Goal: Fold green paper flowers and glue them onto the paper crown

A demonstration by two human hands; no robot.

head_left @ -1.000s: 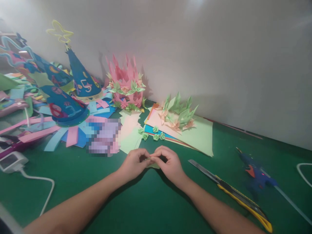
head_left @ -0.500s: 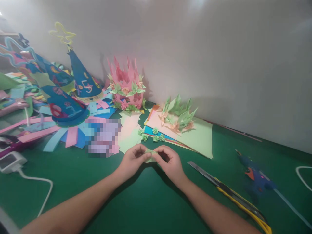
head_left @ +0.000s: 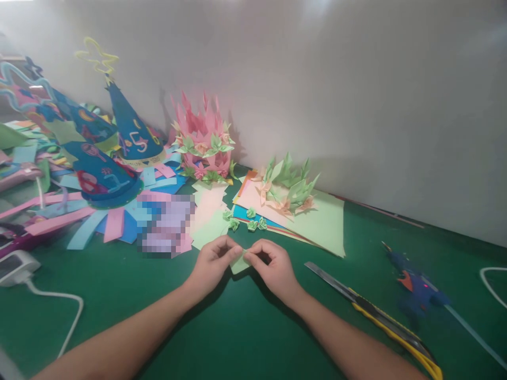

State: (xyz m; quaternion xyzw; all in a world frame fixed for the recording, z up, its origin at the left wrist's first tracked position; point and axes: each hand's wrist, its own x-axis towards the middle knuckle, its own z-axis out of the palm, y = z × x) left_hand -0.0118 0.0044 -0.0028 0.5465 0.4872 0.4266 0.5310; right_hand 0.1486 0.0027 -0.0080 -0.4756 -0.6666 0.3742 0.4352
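Observation:
A small piece of light green paper is pinched between both hands, just above the green table. My left hand grips its left side with thumb and fingers closed. From the right, my right hand pinches the upper edge, its thumb close to the left thumb. Part of the paper is hidden by the fingertips, and a flat flap hangs below them. Just beyond the hands lie several small folded green paper roses.
A utility knife with its blade out and a blue glue gun lie at right. Behind are stacked paper sheets, a green paper crown, a pink paper crown and blue cone hats. Paper strips spread at left.
Both thumbs have shifted on the green paper, and more of it now shows below the fingers as a flat flap. The view has moved slightly.

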